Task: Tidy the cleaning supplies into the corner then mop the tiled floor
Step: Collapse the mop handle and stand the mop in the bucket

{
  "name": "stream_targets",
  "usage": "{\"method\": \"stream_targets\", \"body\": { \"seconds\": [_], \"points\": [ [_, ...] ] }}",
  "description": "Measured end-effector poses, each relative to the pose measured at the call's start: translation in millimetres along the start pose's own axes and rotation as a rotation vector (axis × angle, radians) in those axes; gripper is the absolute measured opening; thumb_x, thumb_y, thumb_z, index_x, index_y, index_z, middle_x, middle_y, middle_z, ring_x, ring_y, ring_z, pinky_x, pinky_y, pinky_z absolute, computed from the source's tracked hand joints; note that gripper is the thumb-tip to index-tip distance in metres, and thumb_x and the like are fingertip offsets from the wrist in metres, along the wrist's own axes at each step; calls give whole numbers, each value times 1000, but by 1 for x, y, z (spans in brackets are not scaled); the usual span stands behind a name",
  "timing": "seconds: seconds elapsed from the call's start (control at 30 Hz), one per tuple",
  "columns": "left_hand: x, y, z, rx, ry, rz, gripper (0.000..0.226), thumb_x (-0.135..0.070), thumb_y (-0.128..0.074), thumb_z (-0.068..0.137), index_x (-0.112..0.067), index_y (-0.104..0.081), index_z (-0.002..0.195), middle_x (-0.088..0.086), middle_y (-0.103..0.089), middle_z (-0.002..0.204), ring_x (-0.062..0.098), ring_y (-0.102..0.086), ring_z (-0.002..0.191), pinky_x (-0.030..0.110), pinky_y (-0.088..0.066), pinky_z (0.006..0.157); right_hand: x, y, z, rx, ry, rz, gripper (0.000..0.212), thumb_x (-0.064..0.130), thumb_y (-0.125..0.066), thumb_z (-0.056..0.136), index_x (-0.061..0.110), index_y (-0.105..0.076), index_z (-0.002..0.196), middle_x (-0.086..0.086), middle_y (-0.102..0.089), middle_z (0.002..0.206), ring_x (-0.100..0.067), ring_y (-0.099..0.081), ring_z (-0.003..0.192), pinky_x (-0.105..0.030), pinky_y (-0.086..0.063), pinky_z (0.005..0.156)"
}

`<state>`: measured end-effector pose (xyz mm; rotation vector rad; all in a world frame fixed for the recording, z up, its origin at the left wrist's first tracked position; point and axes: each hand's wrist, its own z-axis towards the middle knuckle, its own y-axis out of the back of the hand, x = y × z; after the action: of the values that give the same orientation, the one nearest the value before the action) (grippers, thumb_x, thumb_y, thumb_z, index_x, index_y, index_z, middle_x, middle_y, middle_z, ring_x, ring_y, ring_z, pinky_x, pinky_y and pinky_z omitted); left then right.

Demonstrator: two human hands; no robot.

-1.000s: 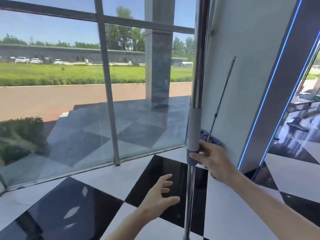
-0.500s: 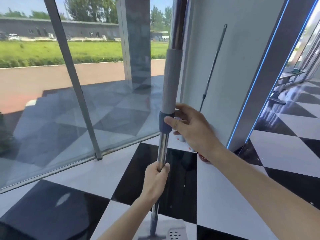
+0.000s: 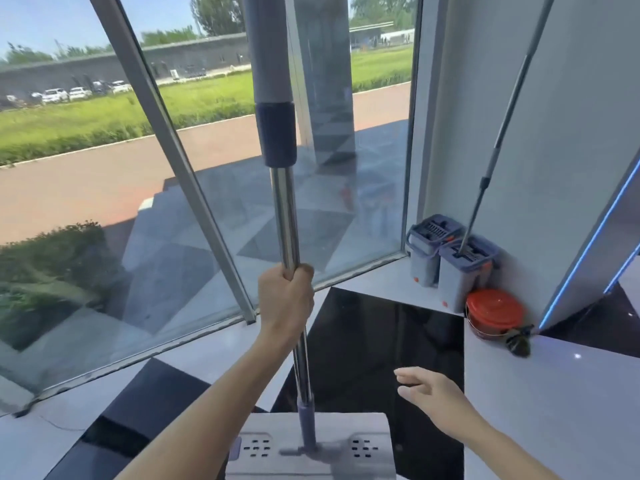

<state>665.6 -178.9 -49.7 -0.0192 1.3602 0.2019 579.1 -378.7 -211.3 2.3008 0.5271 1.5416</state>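
Note:
A flat mop stands upright in front of me; its steel pole (image 3: 285,209) carries a grey and blue sleeve higher up, and its white head (image 3: 311,448) rests flat on the black-and-white tiled floor (image 3: 374,341). My left hand (image 3: 285,299) is shut around the pole at mid-height. My right hand (image 3: 429,398) hovers open to the right of the pole, low, touching nothing. In the corner stand two grey mop buckets (image 3: 450,265), a second mop handle (image 3: 498,140) rising from the nearer one, and a red lidded bucket (image 3: 493,313).
A floor-to-ceiling window (image 3: 173,188) with a slanted metal mullion closes the left and front. A white wall (image 3: 568,133) with a blue light strip bounds the corner on the right. A small dark object (image 3: 517,342) lies beside the red bucket.
My right hand has let go of the mop sleeve and dropped low to the right. My left hand, open a second ago, now grips the pole. The view tilted down, revealing the mop head and corner buckets.

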Motion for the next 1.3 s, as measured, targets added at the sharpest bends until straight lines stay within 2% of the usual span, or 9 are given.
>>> {"method": "stream_targets", "body": {
  "seconds": [0.13, 0.23, 0.33, 0.57, 0.83, 1.03, 1.1, 1.2, 1.3],
  "points": [
    [-26, -4, 25, -19, -41, -108, 25, -5, -45, 73, 6, -39, 52, 3, -30, 36, 13, -27, 30, 18, -24, 37, -15, -7, 34, 6, -52, -25, 38, 28, -61, 88, 30, -58, 126, 12, -61, 125, -3, -59, 105, -21, -42, 92],
    [-46, -6, 43, 6, -61, -201, 31, 1, -43, 76, -8, -31, 49, -3, -27, 33, 11, -21, 29, 14, -22, 39, -23, -8, 52, -24, -98, -48, 44, 29, -61, 89, 28, -53, 133, 9, -57, 133, -10, -55, 115, -22, -39, 91],
    [-64, -7, 62, 16, -114, -263, 49, 2, -39, 81, -17, -29, 37, -5, -27, 33, 13, -21, 29, 16, -23, 41, -28, -4, 66, -83, -127, -43, 47, 24, -59, 91, 21, -49, 137, 4, -50, 141, -16, -50, 125, -24, -38, 96],
    [-100, -10, 89, 12, -194, -471, 39, -6, -42, 82, -16, -27, 48, -1, -22, 41, 15, -15, 41, 24, -18, 44, -15, 31, 84, -339, -205, 51, 60, 19, -61, 89, 15, -38, 144, -5, -43, 147, -22, -44, 133, -33, -36, 106],
    [-117, -22, 90, -23, -212, -554, 45, -6, -39, 86, -18, -25, 44, 0, -17, 42, 18, -10, 45, 30, -14, 48, -14, 63, 81, -526, -342, 119, 35, 20, -62, 87, 3, -59, 118, -14, -65, 118, -30, -58, 108, -35, -43, 87],
    [-122, -36, 90, -25, -212, -529, 37, -5, -41, 82, -13, -26, 49, -2, -23, 39, 15, -16, 37, 23, -18, 44, 26, 88, 67, -617, -216, 156, 13, 9, -53, 88, 4, -65, 88, -14, -67, 87, -27, -57, 80, -33, -42, 71],
    [-123, -44, 89, -28, -204, -526, 34, -4, -41, 81, -13, -27, 51, -2, -23, 38, 14, -17, 35, 21, -19, 43, 49, 93, 60, -614, -145, 162, 15, 8, -51, 90, 9, -65, 94, -14, -66, 91, -27, -56, 85, -35, -42, 75],
    [-122, -54, 86, -33, -216, -491, 32, -6, -43, 76, -14, -27, 49, -4, -24, 35, 14, -19, 31, 19, -22, 41, 83, 91, 47, -590, -58, 141, 27, 3, -43, 93, -4, -62, 110, -24, -66, 111, -36, -59, 104, -37, -45, 80],
    [-122, -60, 81, -13, -250, -498, 31, -8, -44, 72, -15, -26, 47, -6, -24, 36, 14, -20, 31, 18, -22, 40, 105, 83, 38, -547, 35, 121, 34, 4, -43, 93, 9, -61, 122, -10, -64, 120, -26, -58, 115, -29, -44, 84]
  ]
}}
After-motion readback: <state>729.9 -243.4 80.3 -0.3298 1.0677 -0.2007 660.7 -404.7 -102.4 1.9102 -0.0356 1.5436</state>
